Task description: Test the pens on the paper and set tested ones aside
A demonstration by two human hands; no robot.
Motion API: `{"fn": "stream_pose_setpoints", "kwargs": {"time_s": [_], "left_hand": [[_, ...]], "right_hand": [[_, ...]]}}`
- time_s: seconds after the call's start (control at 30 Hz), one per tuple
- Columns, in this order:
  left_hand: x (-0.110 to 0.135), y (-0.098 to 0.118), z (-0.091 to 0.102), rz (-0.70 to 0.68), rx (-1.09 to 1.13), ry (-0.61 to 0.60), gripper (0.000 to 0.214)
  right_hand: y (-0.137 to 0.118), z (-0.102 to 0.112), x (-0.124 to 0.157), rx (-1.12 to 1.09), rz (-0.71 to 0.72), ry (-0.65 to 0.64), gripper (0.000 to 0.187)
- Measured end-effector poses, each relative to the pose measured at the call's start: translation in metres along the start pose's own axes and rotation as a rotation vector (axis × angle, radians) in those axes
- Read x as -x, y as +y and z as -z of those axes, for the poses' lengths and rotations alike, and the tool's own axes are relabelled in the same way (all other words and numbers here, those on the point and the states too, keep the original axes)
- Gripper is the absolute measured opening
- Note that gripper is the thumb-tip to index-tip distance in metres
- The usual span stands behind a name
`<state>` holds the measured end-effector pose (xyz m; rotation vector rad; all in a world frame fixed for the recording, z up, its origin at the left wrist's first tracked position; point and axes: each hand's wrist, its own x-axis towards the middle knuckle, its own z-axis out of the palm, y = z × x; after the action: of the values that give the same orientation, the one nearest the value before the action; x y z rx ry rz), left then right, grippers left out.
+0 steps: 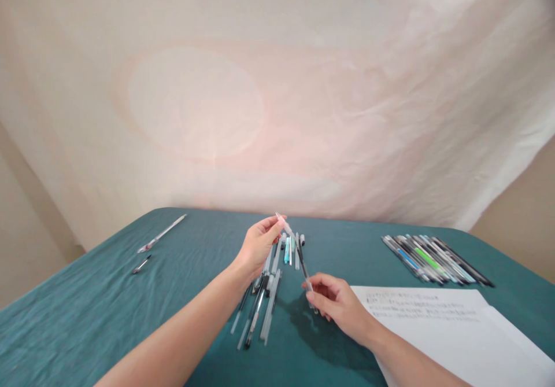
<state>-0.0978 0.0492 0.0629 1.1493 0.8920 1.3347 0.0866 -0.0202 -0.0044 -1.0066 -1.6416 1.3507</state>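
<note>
My left hand is raised above a teal-covered table and pinches a clear pen cap between thumb and fingers. My right hand grips a clear pen near its lower end, the pen slanting up toward the left hand. The cap's end and the pen's top nearly touch. Below both hands lies a loose pile of pens, mostly clear and black, one with a light blue barrel.
A neat row of several pens lies at the right rear. White sheets of paper with writing lie at the front right. A long clear pen and a short pen part rest at the left. A pale cloth hangs behind.
</note>
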Motion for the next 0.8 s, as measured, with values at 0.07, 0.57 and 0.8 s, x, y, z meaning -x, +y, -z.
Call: {"fn": "stream_pose_setpoints", "kwargs": {"time_s": [0.07, 0.57, 0.8], "left_hand": [[0.0010, -0.0001, -0.0004, 0.001, -0.025, -0.009, 0.041], [0.0073, 0.0006, -0.0071, 0.020, -0.146, -0.060, 0.042], [0.0092, 0.0019, -0.0093, 0.016, -0.154, -0.064, 0.040]], "right_hand": [[-0.0004, -0.0003, -0.0001, 0.000, 0.000, -0.002, 0.033], [0.0011, 0.0006, 0.0004, -0.012, -0.008, 0.001, 0.033], [-0.0008, -0.0008, 0.0002, -0.010, -0.033, 0.025, 0.035]]}}
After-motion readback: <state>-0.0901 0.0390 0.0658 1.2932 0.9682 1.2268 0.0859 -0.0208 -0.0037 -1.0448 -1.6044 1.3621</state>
